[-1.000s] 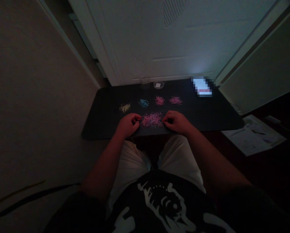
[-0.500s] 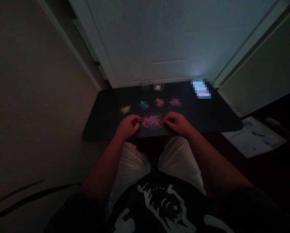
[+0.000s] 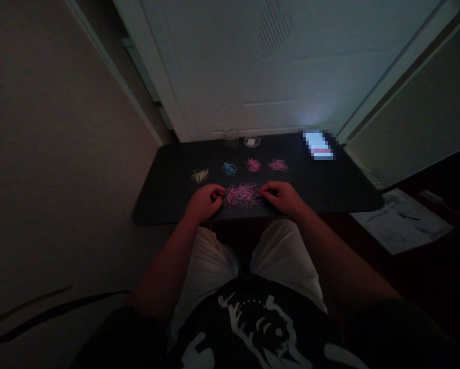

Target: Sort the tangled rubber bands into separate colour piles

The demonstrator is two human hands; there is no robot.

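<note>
A mixed heap of thin, short pink and purple strands [image 3: 242, 195] lies near the front edge of the dark table [image 3: 160, 200]. At its left edge is my left hand [image 3: 205, 201], fingers curled, with a gap between thumb and fingertips. My right hand [image 3: 282, 197] touches the heap's right edge, thumb and forefinger pinched together; anything between them is too small to make out. Behind the heap, smaller piles stand in a row: pale yellow strands [image 3: 200, 175], blue strands [image 3: 228, 168], pink strands [image 3: 253, 164] and pinkish-purple strands [image 3: 278, 165].
Along the back of the table stand a clear cup [image 3: 231, 138] and a round clear lid [image 3: 252, 142] with a white square on it. A lit, blurred-out screen [image 3: 319, 144] is at the back right. Behind rises a white door [image 3: 222, 61]; papers [image 3: 402, 223] lie lower right.
The whole view has shifted slightly, so the table appears a little lower. Both hands stay at the sides of the heap, and the piles look unchanged.
</note>
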